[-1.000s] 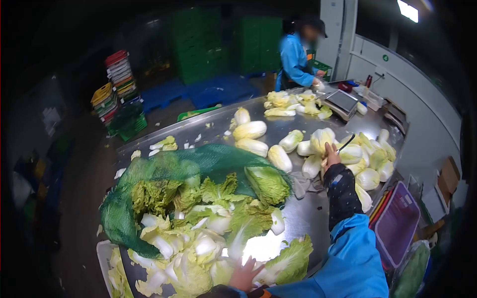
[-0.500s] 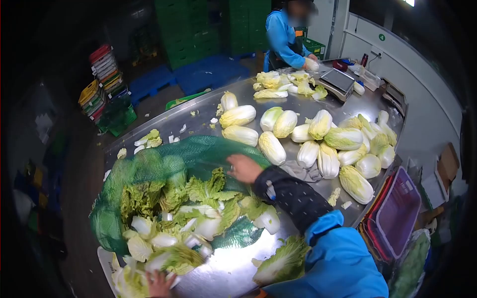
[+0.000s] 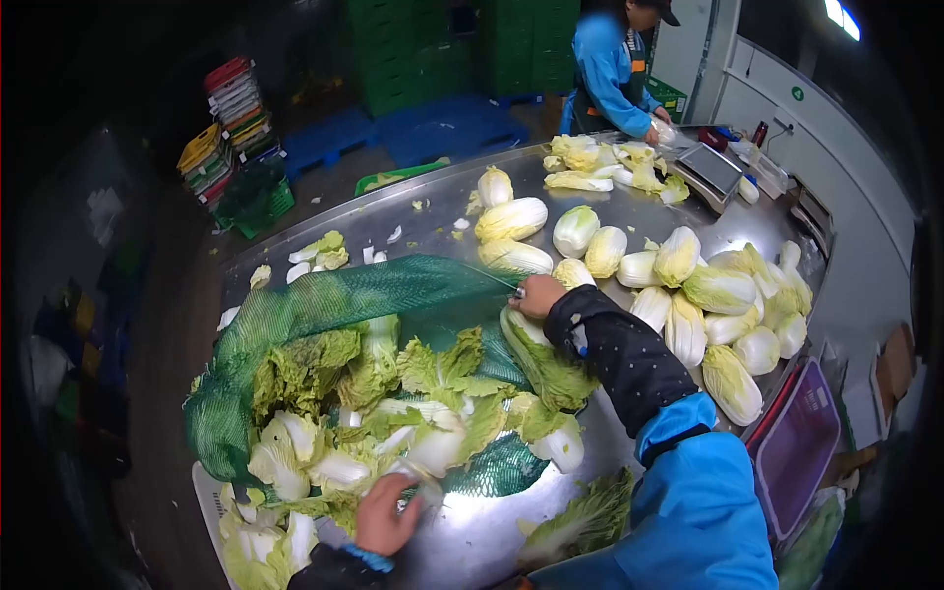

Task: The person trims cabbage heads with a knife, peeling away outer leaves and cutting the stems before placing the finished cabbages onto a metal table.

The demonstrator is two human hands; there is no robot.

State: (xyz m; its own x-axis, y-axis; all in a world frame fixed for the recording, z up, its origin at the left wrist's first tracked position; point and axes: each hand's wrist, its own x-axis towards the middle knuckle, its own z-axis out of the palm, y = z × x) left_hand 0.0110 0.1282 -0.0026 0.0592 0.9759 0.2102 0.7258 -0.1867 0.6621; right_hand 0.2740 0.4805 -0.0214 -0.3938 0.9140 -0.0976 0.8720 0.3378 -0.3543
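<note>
A green mesh bag [image 3: 334, 300] lies across the metal table, its mouth spread toward me around a heap of loose Chinese cabbage leaves [image 3: 433, 418]. My right hand [image 3: 539, 295] is closed on the bag's upper right edge, where a strand of mesh pulls taut. Under my right wrist a long green cabbage leaf [image 3: 546, 364] leans at the opening. My left hand [image 3: 385, 516] is at the front of the heap, fingers curled against a pale cabbage leaf [image 3: 425, 484], partly hidden and blurred. Another green leaf [image 3: 580, 521] lies near my right sleeve.
Several trimmed Chinese cabbages [image 3: 718, 290] are piled to the right. Farther back stand a scale [image 3: 710, 169] and a co-worker [image 3: 610, 79] handling something pale. Stacked crates [image 3: 795, 447] stand off the table's right edge. A white basket [image 3: 208, 506] holds leaves at front left.
My left hand has moved up and right from the front leaves. My right hand has drawn the bag's edge up and right. The long leaf now shows under my right wrist.
</note>
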